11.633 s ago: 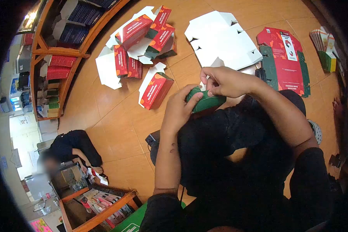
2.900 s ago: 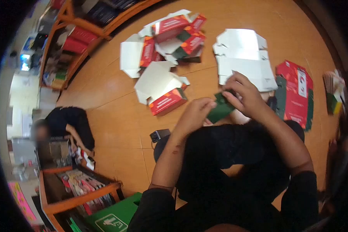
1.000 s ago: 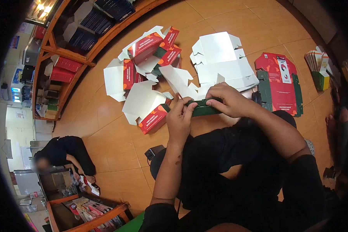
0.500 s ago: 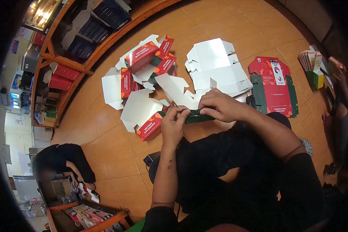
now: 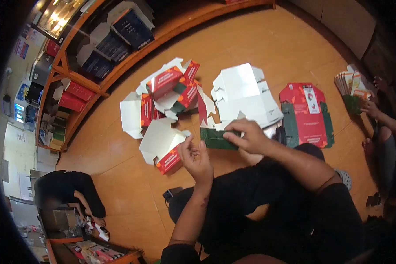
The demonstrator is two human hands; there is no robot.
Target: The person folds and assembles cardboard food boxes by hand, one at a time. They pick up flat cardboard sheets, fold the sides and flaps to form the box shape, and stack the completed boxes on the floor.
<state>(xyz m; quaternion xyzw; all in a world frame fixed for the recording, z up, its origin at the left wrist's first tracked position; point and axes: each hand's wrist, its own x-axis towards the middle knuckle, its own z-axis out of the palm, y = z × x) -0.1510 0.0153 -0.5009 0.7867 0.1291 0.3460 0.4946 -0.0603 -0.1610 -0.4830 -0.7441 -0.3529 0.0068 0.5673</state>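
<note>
My right hand [image 5: 250, 137] grips a partly folded carton [image 5: 212, 138] by its dark green side, thumb on the near face. A red panel and white flaps of that carton stand up behind the green side. Just left of it, my left hand [image 5: 197, 159] is open, its fingers apart and slightly curled, holding nothing. Beyond my left hand lies a folded red carton [image 5: 170, 159] with its white lid up. Several more red cartons [image 5: 164, 83] are heaped behind it. A stack of flat white blanks [image 5: 238, 83] lies beyond my right hand.
Flat red and green blanks [image 5: 307, 115] lie on the tiled floor to the right. Farther right, a person's hand [image 5: 371, 109] is by a green and white box of leaflets [image 5: 353, 102]. Wooden shelves [image 5: 86, 81] curve along the left. Another person [image 5: 70, 193] bends down at lower left.
My left hand has let go of the carton and drawn back toward me, its fingers spreading. The carton has turned in my right hand, so its green side shows more.
</note>
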